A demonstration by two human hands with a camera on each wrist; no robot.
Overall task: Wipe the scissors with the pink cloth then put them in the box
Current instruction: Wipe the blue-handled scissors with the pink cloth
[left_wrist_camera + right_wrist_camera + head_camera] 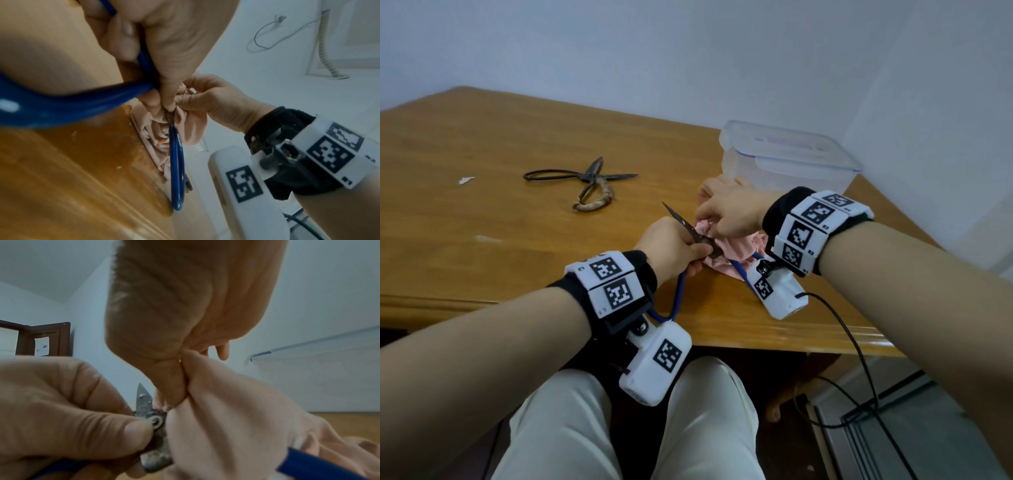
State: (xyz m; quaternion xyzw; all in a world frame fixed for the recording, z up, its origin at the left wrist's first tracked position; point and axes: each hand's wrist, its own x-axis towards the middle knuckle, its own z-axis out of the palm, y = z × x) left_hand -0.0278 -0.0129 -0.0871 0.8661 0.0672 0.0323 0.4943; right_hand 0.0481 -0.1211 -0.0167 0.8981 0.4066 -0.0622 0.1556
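Observation:
My left hand grips blue-handled scissors near their pivot, the dark blade pointing up and away. One blue handle loop hangs over the table edge. My right hand pinches the pink cloth bunched against the blade by the pivot. The cloth's loose end lies on the wooden table. The clear plastic box stands behind my right hand with its lid resting on top. A second pair, old black scissors with a wrapped handle, lies open on the table further left.
A small white scrap lies at the table's left. The table's front edge runs just below my wrists, with my knees under it. A black cable hangs from my right wrist to the floor. White walls close in behind and to the right.

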